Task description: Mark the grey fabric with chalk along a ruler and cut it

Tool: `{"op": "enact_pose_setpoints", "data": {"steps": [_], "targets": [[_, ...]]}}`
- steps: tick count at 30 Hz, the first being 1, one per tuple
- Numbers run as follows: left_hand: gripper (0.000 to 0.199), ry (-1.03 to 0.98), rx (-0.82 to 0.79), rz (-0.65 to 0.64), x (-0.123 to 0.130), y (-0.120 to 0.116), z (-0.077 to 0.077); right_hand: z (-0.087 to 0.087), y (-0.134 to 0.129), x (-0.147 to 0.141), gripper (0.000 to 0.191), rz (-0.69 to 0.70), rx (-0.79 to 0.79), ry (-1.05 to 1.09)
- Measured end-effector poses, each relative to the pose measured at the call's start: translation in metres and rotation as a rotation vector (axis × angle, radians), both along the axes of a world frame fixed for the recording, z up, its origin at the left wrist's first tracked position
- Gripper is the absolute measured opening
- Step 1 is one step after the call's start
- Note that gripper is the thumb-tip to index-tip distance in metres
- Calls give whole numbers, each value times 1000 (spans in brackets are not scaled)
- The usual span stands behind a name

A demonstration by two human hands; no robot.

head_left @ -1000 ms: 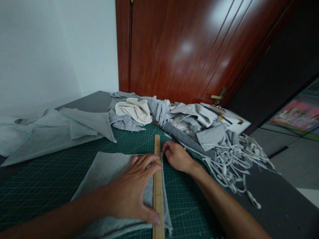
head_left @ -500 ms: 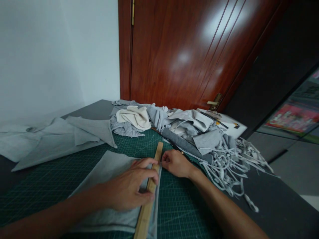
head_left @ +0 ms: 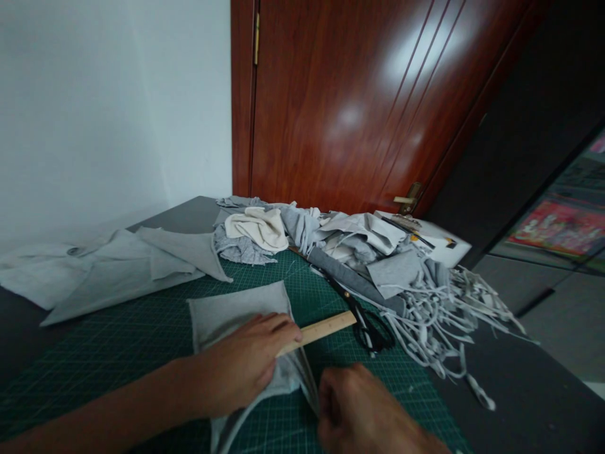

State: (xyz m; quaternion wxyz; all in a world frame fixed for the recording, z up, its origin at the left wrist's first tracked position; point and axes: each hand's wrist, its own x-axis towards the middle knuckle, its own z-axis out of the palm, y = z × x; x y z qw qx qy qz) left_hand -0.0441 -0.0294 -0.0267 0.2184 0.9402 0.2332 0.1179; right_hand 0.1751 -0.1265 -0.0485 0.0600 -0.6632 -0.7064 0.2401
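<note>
A grey piece of fabric (head_left: 246,299) lies on the green cutting mat (head_left: 265,435), its right side lifted into a fold. My left hand (head_left: 250,359) is closed round a wooden ruler (head_left: 328,326), which slants over the fabric and points right. Nearer the front edge, my right hand (head_left: 352,403) is closed at the end of the fabric's narrow right-hand edge; its fingertips are partly hidden. Black scissors (head_left: 363,318) rest on the mat just beyond the ruler's tip.
Crumpled grey and cream cloths (head_left: 258,228) are heaped at the back. A tangle of grey strips (head_left: 430,328) lies right of the mat. Larger grey fabric (head_left: 127,271) spreads at the left. Behind the table are a wooden door (head_left: 321,113) and a white wall.
The ruler has turned from lengthwise to pointing right, now within my left hand's grip. My right hand has come nearer the front. The fabric has shifted and folded, and the scissors show more fully.
</note>
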Motion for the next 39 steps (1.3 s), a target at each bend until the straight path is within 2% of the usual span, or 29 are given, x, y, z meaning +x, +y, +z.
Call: {"op": "enact_pose_setpoints", "data": {"steps": [4,7,9,12,16,19,22,25,28,39], "targets": [[69,0,-18,22,-3,2,3,-11,-7,-10,19,108,-78,25],[65,-21,-53,29,-7,2,4,-2,-8,-10,10,175,-70,41],[60,-12,-70,32,-8,2,7,10,-7,-9,5,186,-26,73],[48,-67,-63,56,-7,6,14,23,-3,-8,9,170,108,122],[45,-233,-84,233,1,14,18,20,6,-9,25,222,233,141],[39,-348,-146,346,13,18,10,17,14,-8,33,284,273,145],[37,-459,-164,407,27,20,-9,21,23,-5,37,290,283,149],[40,-476,-175,470,36,24,-29,25,31,-3,54,310,262,102],[38,-447,-164,478,39,25,-38,26,35,-3,75,337,233,34],[40,-431,-227,526,39,20,-36,44,51,6,148,299,-37,-162]]}}
